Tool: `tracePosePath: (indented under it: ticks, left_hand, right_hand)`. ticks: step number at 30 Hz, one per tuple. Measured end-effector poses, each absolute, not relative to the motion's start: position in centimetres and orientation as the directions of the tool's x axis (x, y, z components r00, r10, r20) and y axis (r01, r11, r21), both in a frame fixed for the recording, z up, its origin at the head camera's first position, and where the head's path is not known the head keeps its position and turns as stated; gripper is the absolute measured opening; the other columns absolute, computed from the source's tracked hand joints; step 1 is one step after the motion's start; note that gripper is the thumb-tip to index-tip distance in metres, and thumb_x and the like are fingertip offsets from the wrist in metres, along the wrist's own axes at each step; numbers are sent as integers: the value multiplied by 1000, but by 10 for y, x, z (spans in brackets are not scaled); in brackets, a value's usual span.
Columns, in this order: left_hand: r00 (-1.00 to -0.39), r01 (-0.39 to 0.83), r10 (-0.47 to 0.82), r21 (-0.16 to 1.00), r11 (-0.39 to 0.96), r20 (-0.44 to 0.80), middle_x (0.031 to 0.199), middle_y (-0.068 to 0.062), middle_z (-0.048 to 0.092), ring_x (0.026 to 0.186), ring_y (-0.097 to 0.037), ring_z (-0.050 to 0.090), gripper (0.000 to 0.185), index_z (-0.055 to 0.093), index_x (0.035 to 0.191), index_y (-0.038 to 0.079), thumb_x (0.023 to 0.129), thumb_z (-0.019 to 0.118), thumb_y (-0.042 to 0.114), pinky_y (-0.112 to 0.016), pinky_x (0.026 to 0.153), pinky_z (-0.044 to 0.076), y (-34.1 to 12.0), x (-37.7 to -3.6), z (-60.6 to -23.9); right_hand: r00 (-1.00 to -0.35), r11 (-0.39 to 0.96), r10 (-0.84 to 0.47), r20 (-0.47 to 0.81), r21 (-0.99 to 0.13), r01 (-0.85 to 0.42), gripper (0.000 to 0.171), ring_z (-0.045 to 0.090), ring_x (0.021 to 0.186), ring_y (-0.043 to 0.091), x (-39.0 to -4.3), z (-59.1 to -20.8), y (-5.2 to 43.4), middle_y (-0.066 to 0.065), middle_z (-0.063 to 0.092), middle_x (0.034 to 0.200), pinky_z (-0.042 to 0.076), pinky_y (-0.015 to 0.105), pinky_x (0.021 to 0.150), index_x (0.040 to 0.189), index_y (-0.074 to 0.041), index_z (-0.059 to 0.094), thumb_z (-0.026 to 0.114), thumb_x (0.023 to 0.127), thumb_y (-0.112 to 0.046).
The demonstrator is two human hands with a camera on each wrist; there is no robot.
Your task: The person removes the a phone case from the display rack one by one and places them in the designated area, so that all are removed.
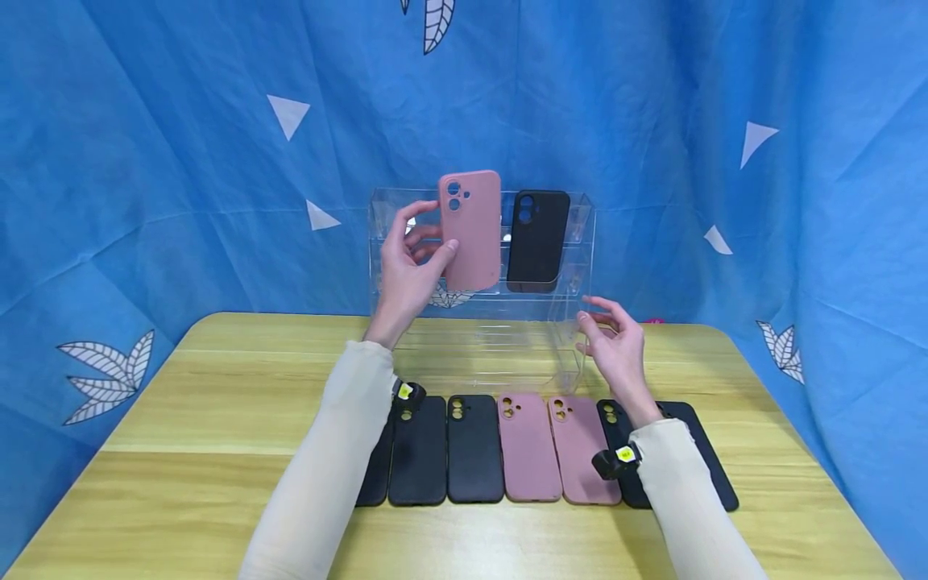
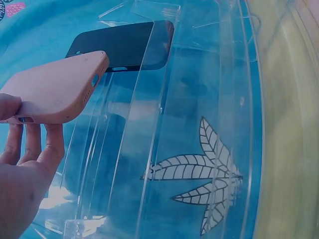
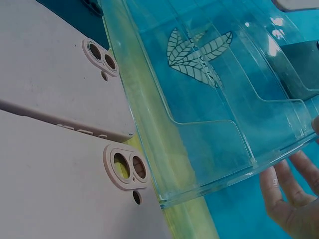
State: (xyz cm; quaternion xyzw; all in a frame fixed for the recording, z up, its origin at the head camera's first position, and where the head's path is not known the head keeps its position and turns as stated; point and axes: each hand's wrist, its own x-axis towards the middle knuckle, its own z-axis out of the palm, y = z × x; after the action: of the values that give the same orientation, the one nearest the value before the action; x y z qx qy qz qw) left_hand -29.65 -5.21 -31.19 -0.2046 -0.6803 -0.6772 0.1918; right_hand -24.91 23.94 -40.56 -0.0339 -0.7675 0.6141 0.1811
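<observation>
My left hand (image 1: 409, 266) holds a pink phone case (image 1: 474, 234) upright by its left edge, thumb on the back face and fingers behind. It overlaps the upper tier of a clear tiered display rack (image 1: 478, 354) in the head view. In the left wrist view, the lower end of the pink phone case (image 2: 60, 89) shows its port cutouts. A black phone case (image 1: 538, 238) leans in the upper tier, right of the pink one. My right hand (image 1: 616, 346) is at the rack's right side, loosely bent fingers and thumb right at its clear edge (image 3: 239, 174).
A row of black and pink phone cases (image 1: 529, 447) lies on the wooden table (image 1: 181, 475) before the rack, several in all. My forearms and wrist cameras pass over the row's ends. A blue patterned curtain (image 1: 217, 161) hangs close behind the rack.
</observation>
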Motion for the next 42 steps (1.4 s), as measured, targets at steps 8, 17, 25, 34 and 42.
tracePosePath:
  ticks: [8, 17, 25, 34, 42]
  left_hand:
    - [-853, 520, 49, 854, 3, 519, 115, -15, 69, 91, -17, 73, 53, 50, 143, 20, 96, 69, 5, -30, 69, 61, -63, -283, -321]
    - [-882, 465, 78, 885, -9, 464, 113, -14, 68, 87, -12, 73, 53, 47, 144, 20, 97, 66, 3, -33, 70, 64, -77, -271, -333]
    - [-899, 430, 99, 903, 11, 427, 111, -8, 67, 88, -11, 73, 54, 43, 145, 20, 98, 64, 2, -35, 75, 65, -90, -262, -342]
    - [-918, 379, 125, 925, -1, 376, 110, -5, 65, 90, -14, 73, 56, 41, 146, 23, 99, 63, 3, -34, 75, 65, -104, -253, -350]
    - [-938, 330, 130, 943, 49, 322, 111, -3, 64, 92, -12, 72, 57, 40, 148, 22, 99, 63, 4, -35, 75, 65, -124, -245, -360]
  right_hand:
    - [-935, 244, 273, 228, -956, -162, 37, 72, 94, 13, -248, -407, 240, -4, 62, 107, 63, 23, 70, 137, -11, 61, 63, 103, -25]
    - [-937, 258, 257, 239, -951, -172, 39, 72, 96, 12, -247, -408, 242, -2, 62, 109, 63, 24, 71, 138, -10, 61, 62, 103, -27]
    - [-937, 263, 254, 240, -949, -172, 39, 71, 97, 12, -247, -408, 242, -1, 62, 111, 63, 23, 71, 139, -11, 60, 61, 103, -27]
    - [-941, 263, 251, 228, -951, -160, 40, 71, 98, 9, -248, -407, 241, 3, 61, 115, 63, 23, 72, 140, -12, 60, 61, 103, -28]
    - [-942, 266, 253, 220, -952, -151, 40, 71, 99, 14, -250, -406, 240, 3, 61, 115, 63, 24, 72, 140, -13, 59, 61, 103, -28]
